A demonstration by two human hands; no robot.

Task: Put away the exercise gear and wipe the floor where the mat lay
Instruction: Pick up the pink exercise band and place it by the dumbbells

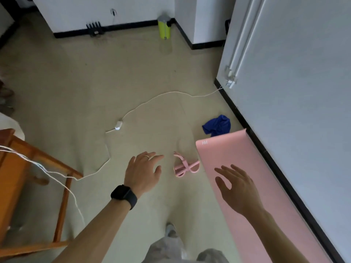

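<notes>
A pink exercise mat (228, 154) lies flat along the right wall. Just left of its far corner, a pink looped resistance band (185, 166) rests on the floor. A crumpled blue cloth (217, 125) sits beyond the mat's far end. My left hand (143, 171), with a ring and a black watch on the wrist, hovers open to the left of the band. Above the mat, my right hand (237, 188) is held open with fingers spread. Neither hand holds anything.
A white cable (152, 100) with a small adapter (118, 125) snakes across the floor from the right wall. A wooden frame (62, 186) stands at left with white cords over it. A yellow-green bin (164, 28) stands by the far wall. My legs show at bottom.
</notes>
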